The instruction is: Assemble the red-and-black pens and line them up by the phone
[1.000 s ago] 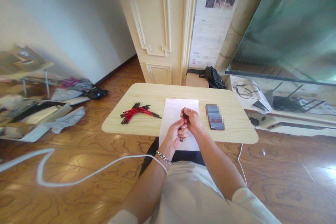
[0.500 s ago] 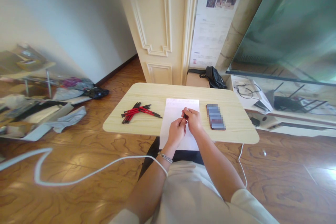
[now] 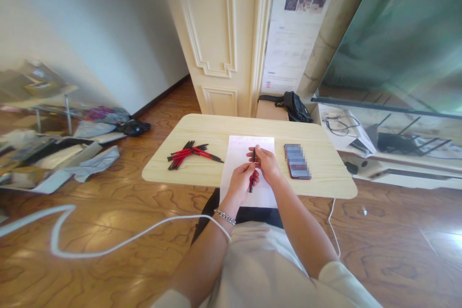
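Both arms [image 3: 301, 216] reach forward, fingers [image 3: 247, 168] curled inward.

At twelve o'clock, a cream panelled door [image 3: 216, 14], with a long printed sheet [image 3: 298, 41] on the wall at one, a large dark glossy screen [image 3: 400, 33] at two and a low white cabinet [image 3: 429, 167] at three. At ten, a plain, softly shaded wall [image 3: 119, 33] edged by a dark skirting board [image 3: 159, 99], and around nine a small table [image 3: 57, 95] with metal legs near a sprawl of boxes [image 3: 23, 177] and bags [image 3: 133, 128]. From eight round through six, a shiny brown wooden floor [image 3: 119, 269] with swirling grain, and bright glare [image 3: 451, 238] towards four.
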The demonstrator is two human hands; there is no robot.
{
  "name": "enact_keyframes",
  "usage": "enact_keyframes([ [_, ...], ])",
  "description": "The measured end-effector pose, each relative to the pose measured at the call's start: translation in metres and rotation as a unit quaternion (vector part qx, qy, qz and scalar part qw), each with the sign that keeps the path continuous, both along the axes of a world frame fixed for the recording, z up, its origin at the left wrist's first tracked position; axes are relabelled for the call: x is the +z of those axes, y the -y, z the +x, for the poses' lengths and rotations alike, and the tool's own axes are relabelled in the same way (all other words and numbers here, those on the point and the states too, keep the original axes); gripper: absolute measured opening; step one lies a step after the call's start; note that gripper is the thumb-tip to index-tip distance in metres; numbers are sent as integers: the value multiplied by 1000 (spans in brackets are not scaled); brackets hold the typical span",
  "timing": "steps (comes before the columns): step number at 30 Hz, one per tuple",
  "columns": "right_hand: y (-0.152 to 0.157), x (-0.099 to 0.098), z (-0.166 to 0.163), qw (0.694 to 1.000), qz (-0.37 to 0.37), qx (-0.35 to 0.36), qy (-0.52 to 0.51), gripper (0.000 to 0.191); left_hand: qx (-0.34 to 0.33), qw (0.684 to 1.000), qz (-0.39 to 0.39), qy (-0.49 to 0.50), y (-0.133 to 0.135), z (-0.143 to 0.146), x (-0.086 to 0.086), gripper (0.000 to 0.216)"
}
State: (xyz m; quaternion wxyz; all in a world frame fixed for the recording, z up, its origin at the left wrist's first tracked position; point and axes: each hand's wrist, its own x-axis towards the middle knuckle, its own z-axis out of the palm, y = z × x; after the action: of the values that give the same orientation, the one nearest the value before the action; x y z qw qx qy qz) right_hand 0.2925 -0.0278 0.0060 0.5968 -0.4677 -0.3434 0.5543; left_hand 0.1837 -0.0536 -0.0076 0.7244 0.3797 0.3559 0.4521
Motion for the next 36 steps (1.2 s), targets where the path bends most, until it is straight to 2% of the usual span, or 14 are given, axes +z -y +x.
enact_keyframes([
  [3, 0, 0, 0, 998, 13, -32, 43, 37, 5, 1000, -1, -23, -1, 0, -1, 32],
  [5, -1, -3, 1, 999, 11, -34, 37, 34, 1, 1000, -13, -16, -1, 0, -1, 32],
  [11, -2, -8, 4, 997, -18, 36, -59, 31, -8, 999, -36, 17, 1, 0, -1, 33],
  [18, -1, -4, 0, 999, 8, -26, 39, 36, -10, 1000, -14, 6, 3, -1, -3, 32],
  [26, -3, -11, 7, 998, -13, 32, -44, 33, -8, 1000, -19, 4, 3, 1, -6, 32],
  [29, -2, -7, 7, 999, -25, 33, -26, 37, -4, 1000, -14, 5, 4, 1, -6, 31],
  [33, 1, -4, 3, 1000, -8, 0, 30, 37, -1, 1000, -10, 6, 4, 0, -3, 30],
  [36, 2, -6, 3, 1000, 1, 0, 20, 35, -2, 1000, -13, 10, 4, 0, -4, 30],
])
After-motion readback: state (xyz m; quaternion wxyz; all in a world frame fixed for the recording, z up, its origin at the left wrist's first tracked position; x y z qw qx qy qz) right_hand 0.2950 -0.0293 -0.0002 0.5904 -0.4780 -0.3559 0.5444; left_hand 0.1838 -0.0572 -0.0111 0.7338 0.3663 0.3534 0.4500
